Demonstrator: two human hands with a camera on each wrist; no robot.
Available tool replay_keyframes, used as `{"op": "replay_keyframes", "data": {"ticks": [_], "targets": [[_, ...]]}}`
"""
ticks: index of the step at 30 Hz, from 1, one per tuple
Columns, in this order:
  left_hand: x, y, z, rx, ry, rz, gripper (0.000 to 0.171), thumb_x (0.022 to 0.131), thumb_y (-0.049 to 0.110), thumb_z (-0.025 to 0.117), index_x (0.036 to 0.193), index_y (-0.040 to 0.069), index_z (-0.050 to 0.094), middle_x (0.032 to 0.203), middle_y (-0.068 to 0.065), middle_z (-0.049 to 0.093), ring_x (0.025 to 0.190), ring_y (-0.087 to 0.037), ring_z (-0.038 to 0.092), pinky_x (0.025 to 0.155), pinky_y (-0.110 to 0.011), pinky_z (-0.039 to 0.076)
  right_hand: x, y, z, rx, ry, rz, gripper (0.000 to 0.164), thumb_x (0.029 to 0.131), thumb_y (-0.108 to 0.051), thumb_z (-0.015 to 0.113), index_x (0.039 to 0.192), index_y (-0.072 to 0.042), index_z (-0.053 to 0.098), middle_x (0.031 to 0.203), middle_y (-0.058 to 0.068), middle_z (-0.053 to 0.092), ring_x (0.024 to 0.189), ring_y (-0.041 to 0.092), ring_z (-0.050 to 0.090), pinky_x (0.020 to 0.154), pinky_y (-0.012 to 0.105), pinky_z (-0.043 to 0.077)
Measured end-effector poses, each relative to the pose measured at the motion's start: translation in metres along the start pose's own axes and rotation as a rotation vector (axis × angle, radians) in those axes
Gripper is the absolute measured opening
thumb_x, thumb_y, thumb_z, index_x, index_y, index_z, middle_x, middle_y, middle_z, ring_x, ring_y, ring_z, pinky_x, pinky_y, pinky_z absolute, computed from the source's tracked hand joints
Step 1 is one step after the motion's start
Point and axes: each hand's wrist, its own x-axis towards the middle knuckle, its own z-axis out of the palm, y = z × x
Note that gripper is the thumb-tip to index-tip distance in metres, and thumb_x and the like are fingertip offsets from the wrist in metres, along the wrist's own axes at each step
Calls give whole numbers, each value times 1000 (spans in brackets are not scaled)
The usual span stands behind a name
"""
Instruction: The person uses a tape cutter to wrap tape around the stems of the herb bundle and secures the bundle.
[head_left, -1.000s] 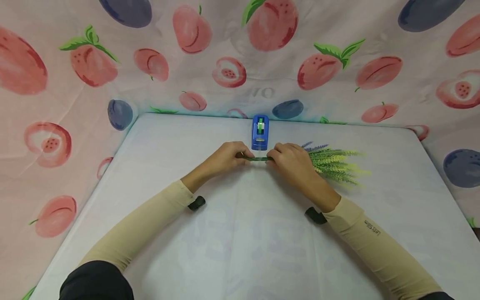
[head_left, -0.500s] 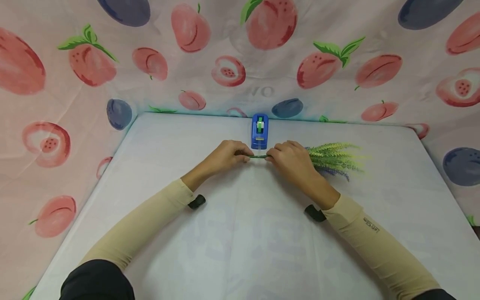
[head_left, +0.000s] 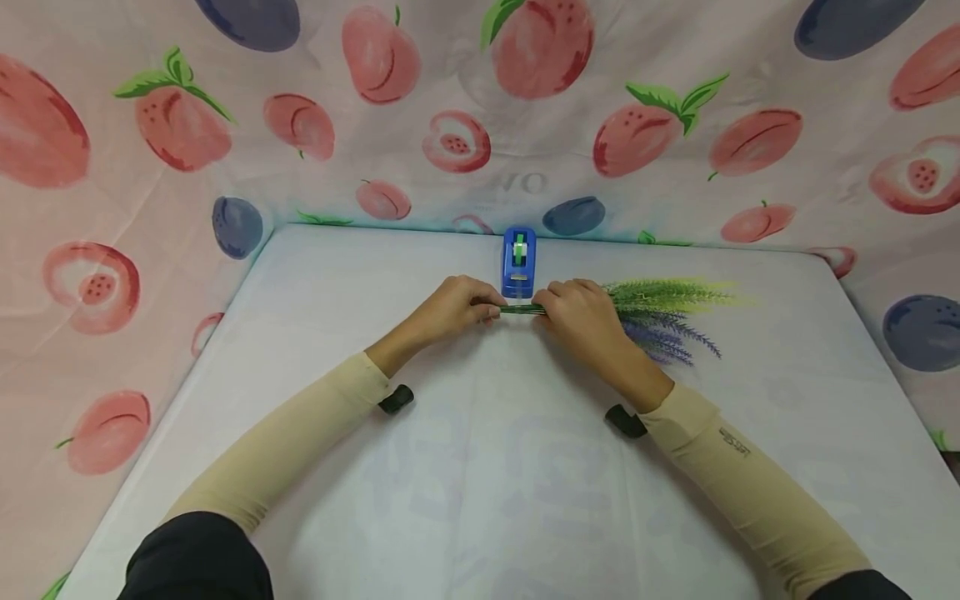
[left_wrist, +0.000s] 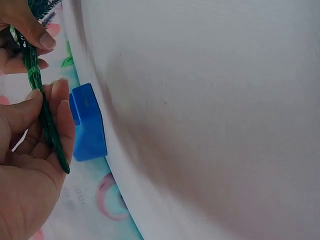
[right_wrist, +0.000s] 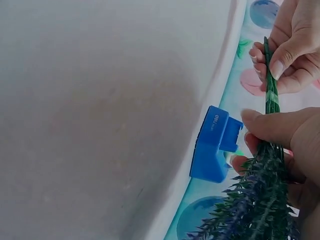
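Observation:
A bunch of artificial lavender (head_left: 667, 294), part yellow-green and part purple, lies sideways between my hands, its heads fanning out to the right. My left hand (head_left: 465, 304) pinches the lower end of the green stems (left_wrist: 50, 125) between thumb and fingers. Closer to the flower heads, my right hand (head_left: 585, 321) grips the stems, covering part of them. Between the hands, a shiny band of clear tape (right_wrist: 272, 98) wraps the stems. Just beyond this gap stands a blue tape dispenser (head_left: 519, 265) with a green hub.
The white table (head_left: 480, 467) runs back to a fruit-printed cloth (head_left: 540, 142) hanging behind it. The tape dispenser sits close to the table's far edge. Dark wrist cameras (head_left: 396, 399) hang under both sleeves.
The bunch has been turned about its stems: purple sprigs were on the far side and now show on the near side. Both hands keep their hold and have shifted only slightly.

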Motion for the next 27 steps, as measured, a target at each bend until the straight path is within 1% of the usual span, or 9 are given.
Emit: {"op": "replay_keyframes", "data": {"ticks": [6, 9, 13, 16, 20, 23, 27], "targets": [[1, 3, -1, -49, 10, -30, 10, 98, 5, 66, 106, 4, 73, 93, -16, 75, 84, -30, 72, 72, -30, 55, 0, 1, 3, 16, 46, -14, 15, 90, -14, 78, 98, -4, 70, 83, 10, 72, 74, 28, 69, 89, 49, 55], [1, 3, 0, -58, 9, -38, 8, 98, 5, 65, 104, 5, 72, 93, -16, 75, 84, -30, 72, 72, -31, 55, -2, 2, 3, 22, 55, -22, 12, 91, -13, 77, 96, -5, 71, 79, 10, 70, 71, 27, 67, 84, 47, 56], [1, 1, 0, -62, 3, -42, 9, 99, 5, 65, 103, 3, 73, 96, -16, 75, 85, -30, 72, 74, -31, 55, -3, 4, 4, 36, 53, -19, 10, 91, -14, 78, 96, -6, 74, 77, 8, 70, 69, 26, 67, 80, 45, 56], [1, 1, 0, -42, 10, -34, 10, 99, 6, 66, 103, 4, 74, 98, -13, 75, 87, -25, 69, 78, -31, 54, -3, 5, 4, 47, 40, -9, 10, 91, -16, 77, 97, -7, 75, 79, 8, 72, 70, 26, 67, 79, 46, 56], [1, 0, 2, 9, 26, -17, 9, 97, 5, 68, 103, 6, 75, 100, -8, 74, 91, -18, 65, 85, -32, 53, -2, 5, 3, 58, 21, 4, 12, 91, -17, 78, 99, -7, 76, 83, 9, 73, 73, 27, 68, 79, 46, 57], [1, 0, 3, 39, 27, -14, 11, 95, 3, 70, 104, 6, 74, 101, -6, 73, 93, -18, 65, 87, -33, 53, -2, 6, 2, 55, 22, 6, 14, 90, -18, 79, 99, -7, 77, 87, 8, 71, 73, 25, 67, 76, 45, 57], [2, 1, 3, 52, 21, -17, 14, 93, 0, 70, 106, 4, 74, 103, -8, 72, 95, -19, 66, 89, -34, 53, -2, 6, 2, 52, 24, 12, 17, 89, -20, 81, 101, -8, 79, 92, 9, 63, 69, 23, 65, 67, 41, 56]]}}
